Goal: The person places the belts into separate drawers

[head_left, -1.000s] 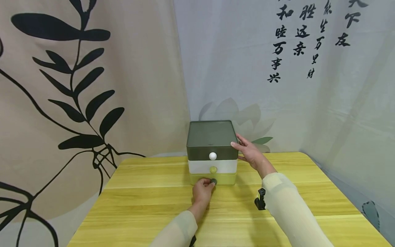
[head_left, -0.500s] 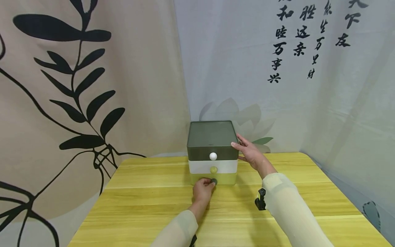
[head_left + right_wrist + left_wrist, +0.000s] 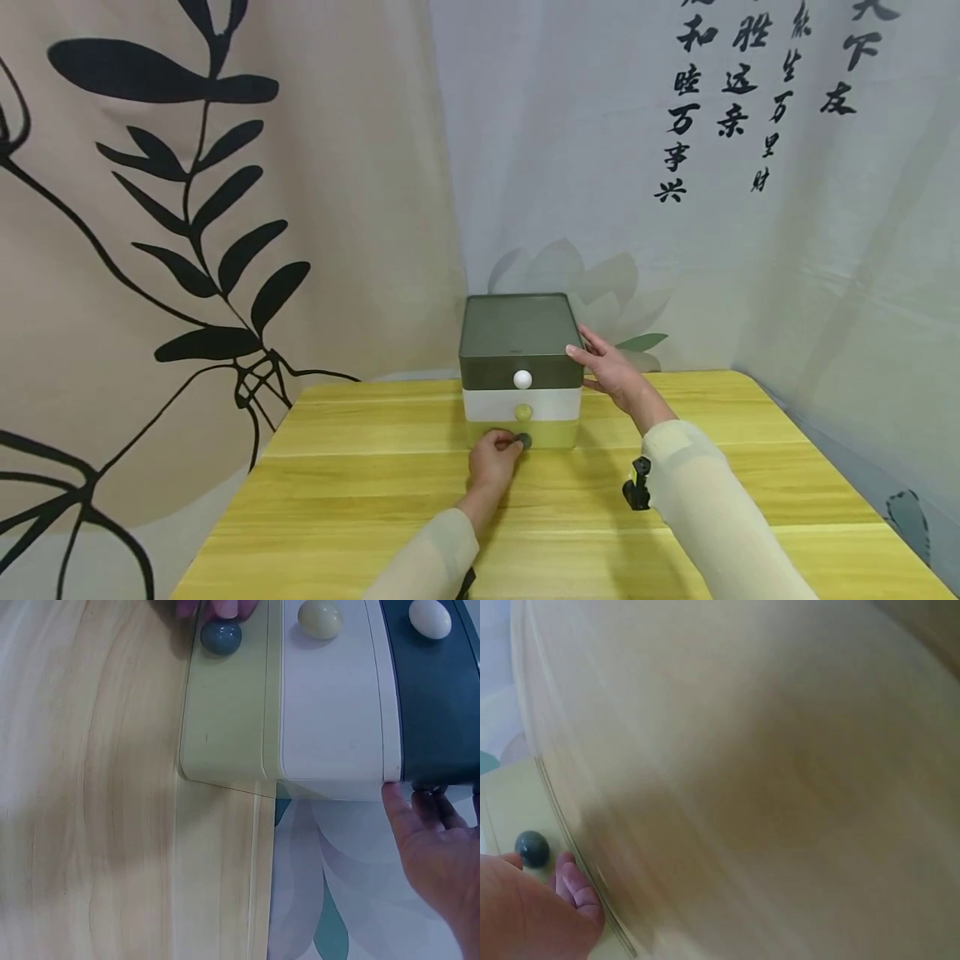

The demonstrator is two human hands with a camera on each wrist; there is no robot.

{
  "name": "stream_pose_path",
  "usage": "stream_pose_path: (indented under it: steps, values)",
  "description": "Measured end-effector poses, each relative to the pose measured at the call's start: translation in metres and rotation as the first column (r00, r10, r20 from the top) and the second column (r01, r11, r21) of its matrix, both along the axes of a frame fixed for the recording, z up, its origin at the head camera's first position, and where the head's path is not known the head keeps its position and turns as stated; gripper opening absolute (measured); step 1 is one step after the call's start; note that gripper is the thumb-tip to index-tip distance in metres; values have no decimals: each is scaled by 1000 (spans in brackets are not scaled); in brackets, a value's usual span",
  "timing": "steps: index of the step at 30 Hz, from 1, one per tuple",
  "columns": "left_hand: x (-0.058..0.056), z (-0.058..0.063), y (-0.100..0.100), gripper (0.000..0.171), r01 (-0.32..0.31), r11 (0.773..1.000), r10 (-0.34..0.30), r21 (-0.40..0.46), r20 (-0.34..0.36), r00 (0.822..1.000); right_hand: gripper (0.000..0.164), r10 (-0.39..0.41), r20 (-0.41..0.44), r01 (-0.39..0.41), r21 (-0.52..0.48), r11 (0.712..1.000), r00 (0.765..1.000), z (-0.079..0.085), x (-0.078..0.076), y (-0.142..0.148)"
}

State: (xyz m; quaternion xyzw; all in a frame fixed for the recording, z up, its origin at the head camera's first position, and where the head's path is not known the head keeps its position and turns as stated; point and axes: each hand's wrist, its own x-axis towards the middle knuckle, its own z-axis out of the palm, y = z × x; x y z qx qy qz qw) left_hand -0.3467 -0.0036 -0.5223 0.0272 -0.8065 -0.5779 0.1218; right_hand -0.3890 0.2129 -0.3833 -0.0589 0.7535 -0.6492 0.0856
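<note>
A small three-tier drawer box stands toward the back of the table, dark green on top, white in the middle and yellow-green at the bottom. Each drawer front has a round knob; the bottom one is a dark grey knob. My left hand pinches this knob from its left side, partly hiding the bottom front. At the box's right side, my right hand rests with fingers spread along the wall and the thumb near the front edge of the top tier. All drawers look closed.
The box sits on a yellow wood-grain table whose back edge lies near the box. Behind it hangs a printed cloth with dark leaves and writing. A black wrist device sits on the right sleeve.
The head view has turned slightly, so everything sits a little farther right. Both hands keep their places on the box, and the drawers look the same.
</note>
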Motion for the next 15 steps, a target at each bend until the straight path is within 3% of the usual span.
stream_pose_path:
  steps: [6, 11, 15]
  values:
    - [-7, 4, -12, 14, -16, 1000, 15, -21, -23, 1000, 72, 52, -53, -47, 83, 995, 997, -2, 2, 11]
    - [-13, 10, -29, 13, -53, 997, 52, -61, -29, 998, 68, 50, -40, -43, 150, 988, 998, -13, 5, 33]
    - [-15, 18, -48, 14, -96, 991, 93, -97, -30, 995, 67, 33, -66, -12, 294, 956, 997, -23, 11, 52]
